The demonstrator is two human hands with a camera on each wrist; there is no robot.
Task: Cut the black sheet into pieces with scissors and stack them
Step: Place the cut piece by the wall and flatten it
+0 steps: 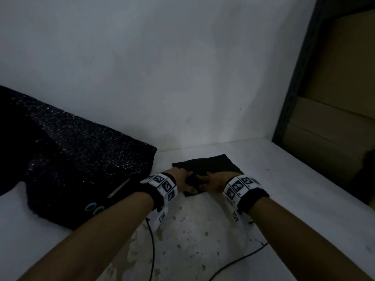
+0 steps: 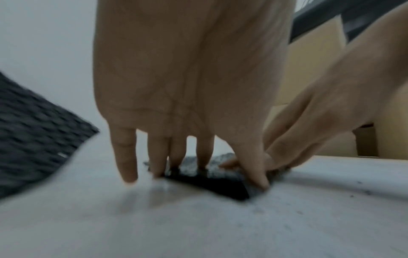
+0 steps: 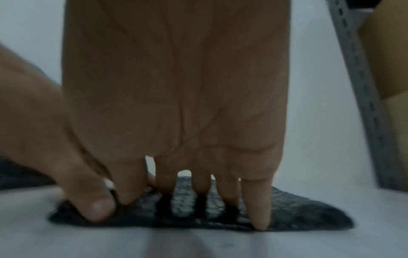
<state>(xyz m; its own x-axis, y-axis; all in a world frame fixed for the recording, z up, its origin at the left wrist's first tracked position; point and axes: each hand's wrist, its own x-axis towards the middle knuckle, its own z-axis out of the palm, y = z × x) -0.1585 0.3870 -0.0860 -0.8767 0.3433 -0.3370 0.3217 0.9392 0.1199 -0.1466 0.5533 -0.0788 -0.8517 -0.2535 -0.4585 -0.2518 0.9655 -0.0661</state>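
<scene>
1. A large black sheet (image 1: 67,159) of coarse, flecked material lies on the left of the white counter (image 1: 284,189), its far side rising against the pale wall (image 1: 162,67). Its left part runs out of the head view.
2. Scissors (image 1: 105,199) lie on the near part of that sheet, with blue-ringed handles and a dull metal blade; the left forearm crosses just beside the handles.
3. A small stack of cut black pieces (image 1: 211,164) lies flat on the counter, right of the big sheet and apart from it. How many pieces it holds cannot be told.
4. The left hand (image 1: 183,179) and right hand (image 1: 213,182) meet on the near edge of the stack and hide that edge.
5. Left grip: fingers (image 2: 205,150) spread and straight, tips pressing down on the piece; nothing is clasped. The right wrist view shows the same for the right grip, with fingers (image 3: 257,200) extended onto the material and the thumb flat on its edge.
6. Both wrists wear black bands with white marker tiles (image 1: 164,185).
7. Two thin black cables (image 1: 152,250) trail across the stained near counter.
8. At right stands a dark metal rack (image 1: 294,88) holding brown cardboard boxes (image 1: 334,78), cut off by the frame.
9. Both wrist views are blurred, so the weave and edges of the pieces are hard to make out.
</scene>
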